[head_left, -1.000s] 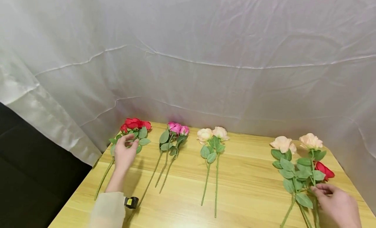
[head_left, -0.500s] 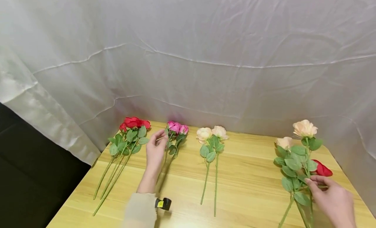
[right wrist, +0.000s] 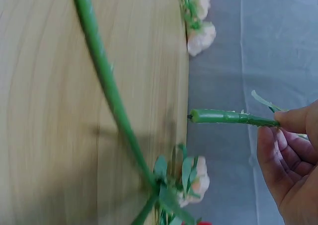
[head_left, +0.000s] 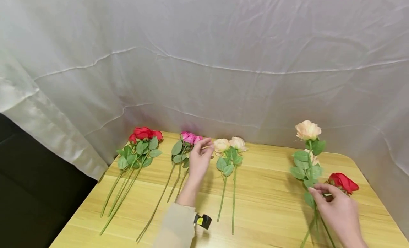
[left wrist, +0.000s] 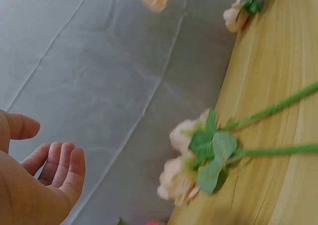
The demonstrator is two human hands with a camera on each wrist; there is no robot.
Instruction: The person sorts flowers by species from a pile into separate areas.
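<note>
My right hand (head_left: 338, 210) pinches the green stem (right wrist: 223, 116) of a peach rose (head_left: 307, 130) between thumb and fingertips, lifted off the table at the right. Behind its leaves another peach rose (head_left: 314, 157) lies partly hidden. A red rose (head_left: 344, 183) lies just beyond that hand. Over the table, my left hand (head_left: 199, 161) holds nothing; its fingers are loosely bent in the left wrist view. It hovers between several pink roses (head_left: 188, 137), which it partly covers, and a pair of peach roses (head_left: 238, 144).
A bunch of red roses (head_left: 143, 133) lies at the left of the wooden table (head_left: 265, 205), stems towards me. Grey-white cloth (head_left: 204, 88) hangs along the back and sides. Black fabric (head_left: 35, 191) shows at the lower left.
My left hand has moved right from the red roses, past the pink ones, towards the peach pair. My right hand has raised the peach rose and carried it left.
</note>
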